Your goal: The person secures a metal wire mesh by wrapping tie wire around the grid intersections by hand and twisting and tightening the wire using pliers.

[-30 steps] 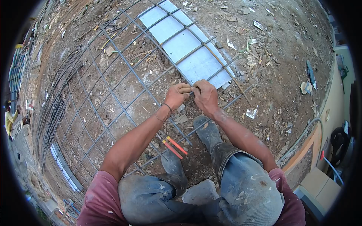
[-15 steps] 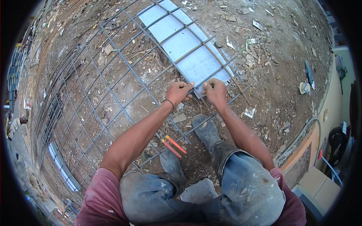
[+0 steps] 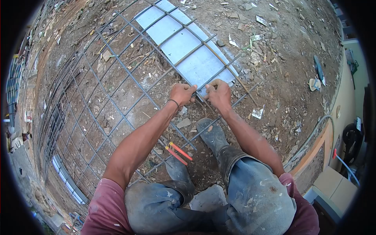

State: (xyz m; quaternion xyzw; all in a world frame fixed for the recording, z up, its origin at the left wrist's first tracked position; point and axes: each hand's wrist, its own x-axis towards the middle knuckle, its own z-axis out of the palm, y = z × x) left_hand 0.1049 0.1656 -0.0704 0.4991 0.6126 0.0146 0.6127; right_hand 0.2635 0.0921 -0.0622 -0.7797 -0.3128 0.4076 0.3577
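Holds both hands close together just above the middle of the frame, with a narrow gap between left hand [image 3: 181, 94] and right hand [image 3: 220, 96]. Curls the left fingers [image 3: 192, 88] inward, with thumb near forefinger, at a crossing of the steel bar grid [image 3: 145, 93]. Seems to touch the bar there. Bends the right fingers [image 3: 210, 88] in the same way, with thumb and forefinger brought near each other, just right of that crossing. Cannot tell whether anything thin is pinched between the tips of either hand; too small to make out.

Stretches, as a grid, from the left side of the frame to the centre and up to the top, running beneath and around the fingers, with bar ends reaching past the right hand. Lies partly over a pale blue sheet [image 3: 201, 64] at upper centre, with the sheet's lower corner right by the fingertips. Shows red-handled pliers [image 3: 182, 152] below centre, well apart from the fingers and near the grid's lower edge. Wears a dark band [image 3: 173, 102] on the left wrist
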